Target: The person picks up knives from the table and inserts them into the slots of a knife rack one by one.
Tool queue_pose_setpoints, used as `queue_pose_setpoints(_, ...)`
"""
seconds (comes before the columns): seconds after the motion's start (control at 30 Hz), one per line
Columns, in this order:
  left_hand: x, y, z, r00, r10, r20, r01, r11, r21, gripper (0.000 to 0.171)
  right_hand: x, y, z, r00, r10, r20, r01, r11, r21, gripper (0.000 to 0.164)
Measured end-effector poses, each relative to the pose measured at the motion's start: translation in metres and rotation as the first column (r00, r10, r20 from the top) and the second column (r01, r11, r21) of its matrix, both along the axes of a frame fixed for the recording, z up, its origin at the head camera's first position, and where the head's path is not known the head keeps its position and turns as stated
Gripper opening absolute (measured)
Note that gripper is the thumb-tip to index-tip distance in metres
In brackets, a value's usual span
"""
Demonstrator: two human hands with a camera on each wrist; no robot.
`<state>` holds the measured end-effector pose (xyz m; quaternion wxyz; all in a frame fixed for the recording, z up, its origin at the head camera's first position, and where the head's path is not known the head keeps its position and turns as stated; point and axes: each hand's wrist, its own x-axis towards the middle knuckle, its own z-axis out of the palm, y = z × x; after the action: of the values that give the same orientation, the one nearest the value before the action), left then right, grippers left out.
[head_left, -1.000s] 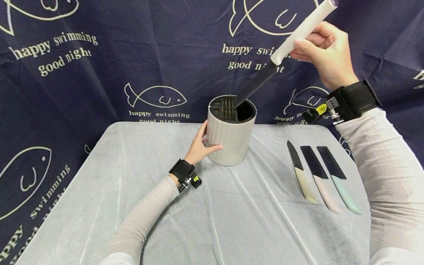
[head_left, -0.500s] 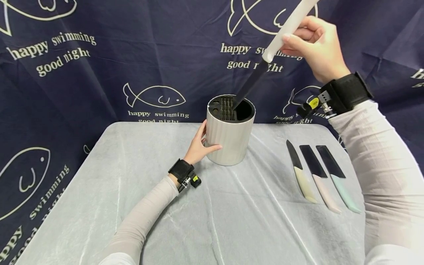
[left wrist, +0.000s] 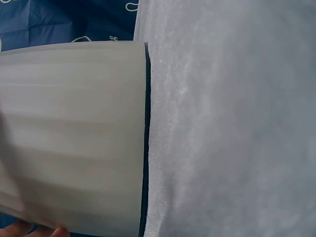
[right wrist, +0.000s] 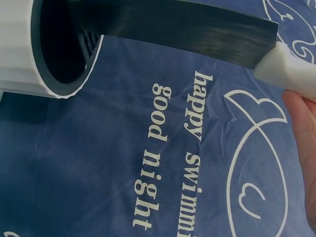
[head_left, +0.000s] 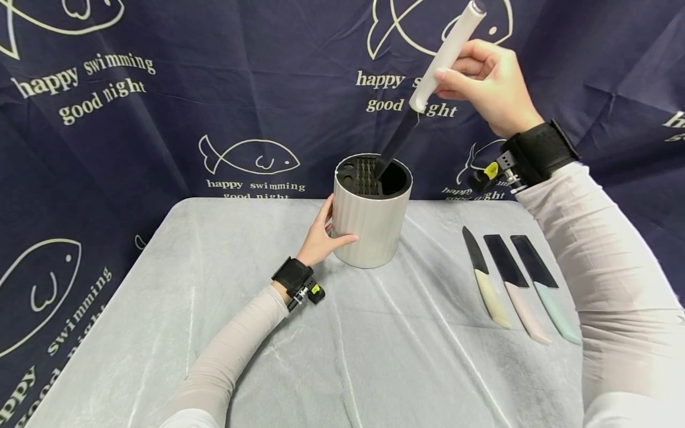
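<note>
My right hand (head_left: pixel 495 86) pinches the white handle of a kitchen knife (head_left: pixel 443 56) above the knife block. The dark blade slants down to the left, its tip at the edge of the open compartment, beside the slotted insert. In the right wrist view the blade (right wrist: pixel 182 29) reaches into the mouth of the block (right wrist: pixel 19 54). With the thumb in front and the fingers at the left side, my left hand (head_left: pixel 321 241) holds the white ribbed knife block (head_left: pixel 371 229) upright on the table. The left wrist view shows the block's wall (left wrist: pixel 74 128) and some fingertips (left wrist: pixel 61 232).
To the right on the grey-covered table (head_left: pixel 257 356) lie a knife with a cream handle (head_left: pixel 492 300), a cleaver with a pink handle (head_left: pixel 527 312) and another with a mint handle (head_left: pixel 556 312). A dark blue printed curtain (head_left: pixel 321 59) hangs behind the table.
My right hand has moved left and ends slightly lower, bringing the knife to a steeper angle with its tip a little deeper at the block's opening. My left hand and the block stay put.
</note>
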<state>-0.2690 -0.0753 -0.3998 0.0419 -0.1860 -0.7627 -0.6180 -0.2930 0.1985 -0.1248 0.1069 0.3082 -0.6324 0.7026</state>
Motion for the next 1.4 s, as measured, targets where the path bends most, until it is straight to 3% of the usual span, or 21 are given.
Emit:
queue_pose_setpoints(0.4,-0.001,-0.001,-0.001,1.0,-0.003,-0.003,0.003,1.0,0.002,0.104,-0.004,-0.006,-0.004,1.0,-0.015,-0.009,0.016,0.999,0.049,0.018)
queue_pose_setpoints(0.8,-0.001,0.0,-0.002,1.0,-0.001,0.01,0.001,1.0,0.0,0.104,-0.014,-0.022,-0.035,0.998,-0.058,-0.019,0.061,0.971,0.232,0.014)
queue_pose_setpoints(1.0,0.0,0.0,-0.002,1.0,-0.001,0.006,0.001,1.0,0.0,0.104,-0.019,-0.025,-0.046,0.998,-0.051,-0.02,0.055,0.964,0.26,0.015)
queue_pose_setpoints(1.4,-0.001,0.0,-0.001,1.0,-0.003,0.006,0.003,1.0,0.001,0.104,-0.027,-0.033,-0.064,0.994,-0.095,-0.054,0.108,0.92,0.377,0.016)
